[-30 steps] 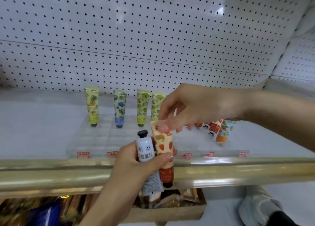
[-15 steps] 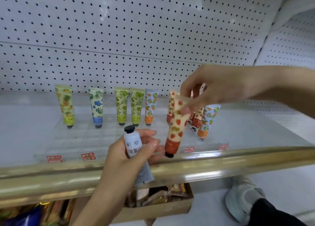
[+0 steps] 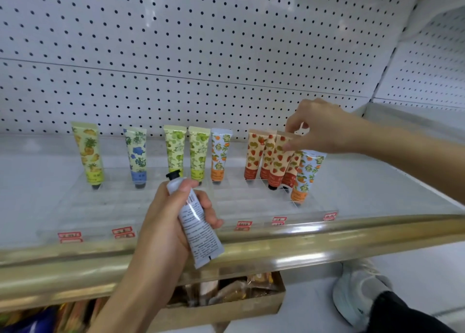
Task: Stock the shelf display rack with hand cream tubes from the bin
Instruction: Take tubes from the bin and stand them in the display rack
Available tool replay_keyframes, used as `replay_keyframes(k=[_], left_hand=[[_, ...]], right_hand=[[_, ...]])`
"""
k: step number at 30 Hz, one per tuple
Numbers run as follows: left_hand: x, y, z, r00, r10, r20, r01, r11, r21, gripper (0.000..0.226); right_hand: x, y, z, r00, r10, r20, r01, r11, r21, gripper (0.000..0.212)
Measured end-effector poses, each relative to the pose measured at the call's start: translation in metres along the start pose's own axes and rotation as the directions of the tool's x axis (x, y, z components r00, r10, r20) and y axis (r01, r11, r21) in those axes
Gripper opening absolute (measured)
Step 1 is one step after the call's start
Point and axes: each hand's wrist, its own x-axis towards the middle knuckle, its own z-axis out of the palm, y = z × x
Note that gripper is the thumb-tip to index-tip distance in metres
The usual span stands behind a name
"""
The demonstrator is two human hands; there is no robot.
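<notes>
Right hand (image 3: 324, 129), fingers (image 3: 293, 145) pinching the crimped end of a strawberry tube (image 3: 279, 161). Half a second earlier this tube hung in front of the clear rack (image 3: 251, 207). It now stands cap-down among the other strawberry tubes (image 3: 254, 154) at the rack's back right, apparently seated but not yet released. Left hand (image 3: 171, 222) stays wrapped round a white tube (image 3: 198, 227), probably next to be placed.

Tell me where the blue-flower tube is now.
In the head view, the blue-flower tube stands cap down at the back left of the rack, between the pineapple tube and a green tube.
</notes>
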Motion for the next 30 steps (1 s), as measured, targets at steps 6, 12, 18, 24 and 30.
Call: replay_keyframes(k=[6, 12, 18, 24, 30], left_hand=[[0.000, -0.004, -0.003, 0.998, 0.055, 0.019, -0.056, 0.996, 0.076, 0.025], [0.000, -0.005, -0.003, 0.997, 0.077, 0.007, -0.077, 0.978, 0.194, 0.030], [-0.004, -0.003, -0.005, 0.995, 0.097, 0.027, -0.100, 0.944, 0.316, 0.030], [-0.005, -0.001, -0.005, 0.993, 0.103, 0.054, -0.115, 0.944, 0.310, 0.034], [-0.004, -0.002, -0.005, 0.989, 0.121, 0.080, -0.140, 0.945, 0.294, 0.040]], right_hand=[[0.005, 0.003, 0.001, 0.999, 0.037, 0.001, -0.037, 0.999, 0.008, 0.029], [0.006, 0.002, 0.006, 0.997, 0.072, 0.032, -0.073, 0.997, 0.022, 0.030], [0.007, 0.000, 0.015, 0.995, 0.083, 0.056, -0.085, 0.996, 0.033, 0.031], [0.011, 0.001, 0.018, 0.991, 0.102, 0.080, -0.105, 0.994, 0.026, 0.034], [0.010, 0.005, 0.016, 0.991, 0.100, 0.090, -0.105, 0.993, 0.054, 0.032]])
